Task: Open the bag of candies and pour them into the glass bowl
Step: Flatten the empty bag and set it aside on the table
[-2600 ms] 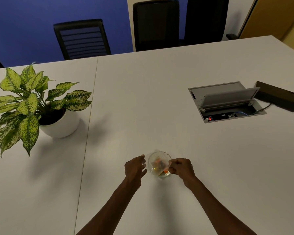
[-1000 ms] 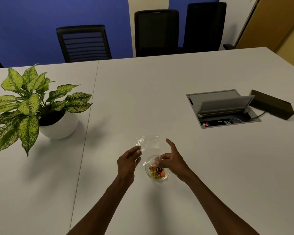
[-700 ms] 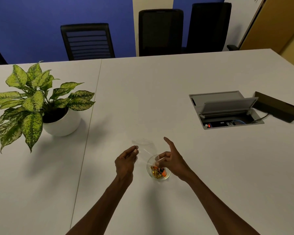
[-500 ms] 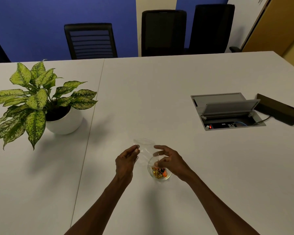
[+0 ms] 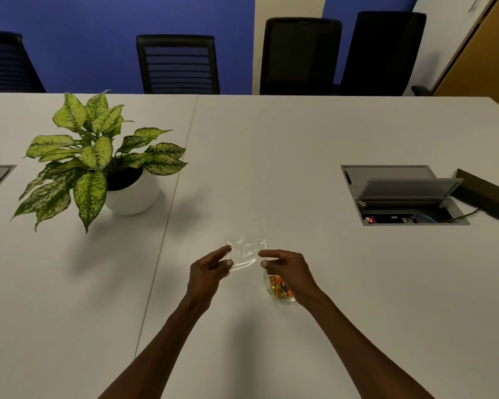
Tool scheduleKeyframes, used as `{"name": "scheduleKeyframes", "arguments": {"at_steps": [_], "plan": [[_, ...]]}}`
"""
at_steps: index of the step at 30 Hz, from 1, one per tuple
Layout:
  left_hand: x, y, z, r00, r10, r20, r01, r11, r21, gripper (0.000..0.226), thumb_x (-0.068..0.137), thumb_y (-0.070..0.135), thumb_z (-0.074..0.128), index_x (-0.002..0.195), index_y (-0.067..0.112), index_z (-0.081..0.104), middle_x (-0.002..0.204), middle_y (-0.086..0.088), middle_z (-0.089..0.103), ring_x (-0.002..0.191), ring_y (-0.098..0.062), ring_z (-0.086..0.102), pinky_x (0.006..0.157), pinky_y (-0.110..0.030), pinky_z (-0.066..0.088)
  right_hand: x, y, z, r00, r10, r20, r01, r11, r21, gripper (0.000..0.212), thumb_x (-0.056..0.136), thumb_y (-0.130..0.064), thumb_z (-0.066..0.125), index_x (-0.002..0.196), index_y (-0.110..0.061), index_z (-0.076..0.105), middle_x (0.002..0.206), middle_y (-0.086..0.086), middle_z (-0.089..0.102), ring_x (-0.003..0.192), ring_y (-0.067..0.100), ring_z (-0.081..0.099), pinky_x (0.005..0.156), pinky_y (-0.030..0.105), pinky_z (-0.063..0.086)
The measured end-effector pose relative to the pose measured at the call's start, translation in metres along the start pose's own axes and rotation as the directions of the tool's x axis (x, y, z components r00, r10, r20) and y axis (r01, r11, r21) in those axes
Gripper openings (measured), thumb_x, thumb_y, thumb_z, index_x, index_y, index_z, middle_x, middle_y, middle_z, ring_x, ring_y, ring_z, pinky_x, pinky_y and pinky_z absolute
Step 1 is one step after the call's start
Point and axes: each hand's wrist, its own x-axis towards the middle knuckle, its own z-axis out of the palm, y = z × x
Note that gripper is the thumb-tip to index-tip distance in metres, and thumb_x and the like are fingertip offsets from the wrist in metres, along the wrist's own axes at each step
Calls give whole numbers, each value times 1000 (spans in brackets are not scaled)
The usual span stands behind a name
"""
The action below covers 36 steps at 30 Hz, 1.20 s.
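A small clear plastic bag [image 5: 246, 251] is stretched between my two hands above the white table, and it looks empty. My left hand [image 5: 209, 272] pinches its left edge with thumb and fingers. My right hand [image 5: 290, 272] pinches its right edge. Partly under my right hand stands the small glass bowl [image 5: 280, 295] with orange and gold candies [image 5: 277, 287] in it. The bag is up and to the left of the bowl, not over it.
A potted plant [image 5: 98, 168] in a white pot stands at the left. An open cable hatch [image 5: 401, 197] is set into the table at the right, with a dark box [image 5: 487, 194] beside it. Black chairs [image 5: 179, 64] line the far edge.
The bag was over the bowl with candies in it; now the candies lie in the bowl and the empty bag has lifted away. My right hand came back onto the bag's right edge.
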Motion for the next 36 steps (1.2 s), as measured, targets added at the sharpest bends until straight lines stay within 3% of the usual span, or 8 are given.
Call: {"name": "scheduleKeyframes", "arguments": {"at_steps": [4, 6, 8, 14, 17, 22, 30, 36], "plan": [[-8, -3, -20, 1000, -4, -20, 5, 999, 41, 39, 82, -1, 71, 109, 27, 72, 87, 1, 76, 77, -10, 67, 70, -21, 59, 0, 8, 20, 999, 15, -43, -13, 999, 38, 18, 78, 4, 71, 88, -9, 78, 89, 10, 78, 74, 15, 68, 71, 22, 58], [-12, -5, -29, 999, -21, -31, 23, 999, 49, 39, 82, -1, 72, 110, 26, 73, 84, 0, 77, 77, -11, 69, 71, -22, 57, 0, 14, 29, 997, 40, -66, -40, 999, 2, 18, 76, 4, 71, 85, -10, 78, 92, 15, 77, 74, 19, 68, 79, 35, 57], [-19, -8, -40, 998, -34, -48, 37, 998, 56, 37, 82, 0, 72, 110, 23, 73, 85, 1, 78, 81, -13, 71, 74, -25, 57, -2, 20, 41, 996, 49, -75, -52, 998, -46, 19, 76, 3, 72, 85, -13, 79, 91, 12, 78, 70, 19, 68, 79, 37, 58], [-36, -15, -68, 992, -53, -118, 57, 998, 31, 26, 86, 0, 68, 109, 12, 74, 110, -3, 74, 89, -19, 67, 75, -30, 55, -10, 34, 72, 996, 56, -72, -66, 988, -140, 27, 78, 2, 71, 87, -24, 78, 80, 12, 76, 59, 12, 65, 71, 34, 55], [-42, -19, -83, 987, -53, -154, 61, 997, 49, 26, 85, -2, 68, 108, 8, 73, 106, -8, 74, 85, -21, 66, 72, -28, 56, -13, 39, 88, 997, 50, -60, -60, 982, -181, 27, 78, 1, 71, 93, -20, 78, 74, 10, 74, 58, 11, 65, 69, 30, 54], [-47, -27, -114, 979, -41, -198, 76, 981, 177, 30, 84, 2, 71, 109, 17, 74, 84, -6, 77, 78, -18, 70, 71, -23, 58, -13, 49, 119, 998, 55, -28, -61, 965, -255, 34, 78, -1, 71, 105, -22, 75, 72, 6, 73, 59, 9, 67, 57, 11, 48], [-47, -49, -156, 969, -42, -242, 116, 947, 298, 33, 85, 1, 69, 114, 17, 72, 89, -14, 76, 75, -23, 70, 67, -21, 54, -7, 77, 166, 998, 55, 29, -42, 938, -344, 46, 81, 6, 67, 123, -10, 63, 112, 22, 70, 58, 12, 65, 50, 2, 44], [-45, -76, -177, 960, -22, -279, 139, 902, 408, 33, 84, 3, 70, 113, 19, 73, 87, -10, 77, 71, -22, 72, 59, -15, 51, -3, 113, 191, 996, 53, 77, -22, 934, -357, 48, 82, 9, 62, 126, -8, 59, 132, 6, 62, 67, 18, 62, 61, 6, 50]]}}
